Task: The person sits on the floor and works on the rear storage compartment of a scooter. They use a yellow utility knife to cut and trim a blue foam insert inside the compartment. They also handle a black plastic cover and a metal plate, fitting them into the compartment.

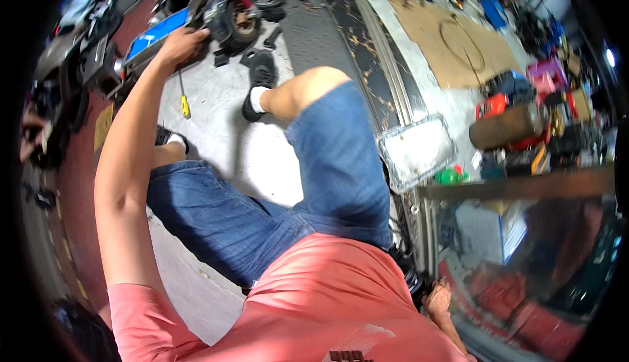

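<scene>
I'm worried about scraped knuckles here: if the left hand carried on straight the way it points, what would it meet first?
Most likely the black wheel, just past the left hand in this view, though depth is unclear and they may already touch.

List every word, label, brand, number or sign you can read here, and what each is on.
Pink shirt: dark print at the lower edge, cut off; not quoted.
Blue panel by the left hand: no lettering visible.
Yellow-handled screwdriver: any marking too small to read.
Clutter at right: any print too small or blurred.
</scene>
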### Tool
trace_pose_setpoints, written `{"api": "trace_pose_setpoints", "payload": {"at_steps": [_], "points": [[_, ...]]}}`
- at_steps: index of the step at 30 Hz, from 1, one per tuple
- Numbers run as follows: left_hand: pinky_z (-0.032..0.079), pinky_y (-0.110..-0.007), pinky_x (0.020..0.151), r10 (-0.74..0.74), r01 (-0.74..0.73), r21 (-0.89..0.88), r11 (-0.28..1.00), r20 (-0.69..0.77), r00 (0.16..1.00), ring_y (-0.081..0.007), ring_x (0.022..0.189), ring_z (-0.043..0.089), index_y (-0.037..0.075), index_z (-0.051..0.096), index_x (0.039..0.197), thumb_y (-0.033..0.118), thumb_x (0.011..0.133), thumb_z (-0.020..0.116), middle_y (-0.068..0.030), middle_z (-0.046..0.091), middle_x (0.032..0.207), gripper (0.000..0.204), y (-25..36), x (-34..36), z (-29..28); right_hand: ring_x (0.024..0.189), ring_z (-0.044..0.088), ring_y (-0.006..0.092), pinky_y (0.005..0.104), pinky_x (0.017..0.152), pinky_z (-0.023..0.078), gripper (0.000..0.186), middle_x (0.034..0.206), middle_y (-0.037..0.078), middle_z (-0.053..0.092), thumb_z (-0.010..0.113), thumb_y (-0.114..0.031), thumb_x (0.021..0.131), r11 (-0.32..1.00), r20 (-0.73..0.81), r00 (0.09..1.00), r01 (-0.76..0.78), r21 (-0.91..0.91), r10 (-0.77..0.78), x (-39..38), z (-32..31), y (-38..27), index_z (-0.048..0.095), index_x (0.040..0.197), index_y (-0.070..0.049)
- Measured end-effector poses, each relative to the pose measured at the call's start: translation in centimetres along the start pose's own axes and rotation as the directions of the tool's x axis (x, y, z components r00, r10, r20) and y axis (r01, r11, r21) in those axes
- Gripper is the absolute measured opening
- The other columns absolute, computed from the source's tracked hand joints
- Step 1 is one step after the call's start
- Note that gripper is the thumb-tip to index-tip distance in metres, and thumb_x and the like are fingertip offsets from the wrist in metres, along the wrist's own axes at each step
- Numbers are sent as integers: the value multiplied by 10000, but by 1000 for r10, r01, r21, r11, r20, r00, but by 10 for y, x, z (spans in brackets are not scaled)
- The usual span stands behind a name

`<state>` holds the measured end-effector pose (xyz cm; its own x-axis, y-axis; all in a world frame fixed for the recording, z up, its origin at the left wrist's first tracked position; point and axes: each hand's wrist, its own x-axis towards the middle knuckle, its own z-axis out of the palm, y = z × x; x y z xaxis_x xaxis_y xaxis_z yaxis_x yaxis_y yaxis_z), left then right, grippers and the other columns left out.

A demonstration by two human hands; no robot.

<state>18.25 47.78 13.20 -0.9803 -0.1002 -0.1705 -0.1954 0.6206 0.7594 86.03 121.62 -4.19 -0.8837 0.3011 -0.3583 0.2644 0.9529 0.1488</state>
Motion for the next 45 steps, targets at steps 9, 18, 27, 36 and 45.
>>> {"api": "trace_pose_setpoints", "payload": {"at_steps": [9,18,27,36,45], "points": [[554,-448,800,345,-371,340,864,138,928,-334,816,707,-88,748,1061,398,971,713,-238,736,889,496,-47,-2,-4,1008,619,454,549,875,520,287,1021,245,639,810,-185,820,850,-457,717,455,-265,-526,207,-345,-158,632,941,4],[553,-399,824,428,-435,103,894,87,900,-236,877,709,-51,757,1095,345,1006,709,-184,757,937,408,-24,37,-72,712,535,191,350,690,476,252,786,108,603,799,-183,960,659,-889,402,733,169,-220,402,-529,-429,653,903,15],[582,-292,778,353,-111,-712,694,201,914,-172,928,741,58,738,1239,593,996,692,-65,758,1151,590,-19,115,-139,738,543,80,251,686,467,256,767,-2,633,804,-209,981,83,-847,490,871,484,-206,442,-575,-721,687,927,13],[589,-308,796,133,-122,-837,533,-60,989,-114,955,691,122,712,1268,575,999,712,2,732,1109,527,-90,153,-211,920,588,397,495,786,502,255,912,140,603,840,-131,793,55,-823,-65,992,-116,-564,466,-581,-944,637,913,-35],[572,-293,564,-238,-171,-897,408,-285,928,-155,725,705,21,718,1003,308,945,691,-52,713,861,294,-164,208,-290,926,637,365,461,845,534,192,932,156,654,799,-117,840,-256,-764,-82,960,111,-640,464,-598,-1085,687,950,-7]]}}
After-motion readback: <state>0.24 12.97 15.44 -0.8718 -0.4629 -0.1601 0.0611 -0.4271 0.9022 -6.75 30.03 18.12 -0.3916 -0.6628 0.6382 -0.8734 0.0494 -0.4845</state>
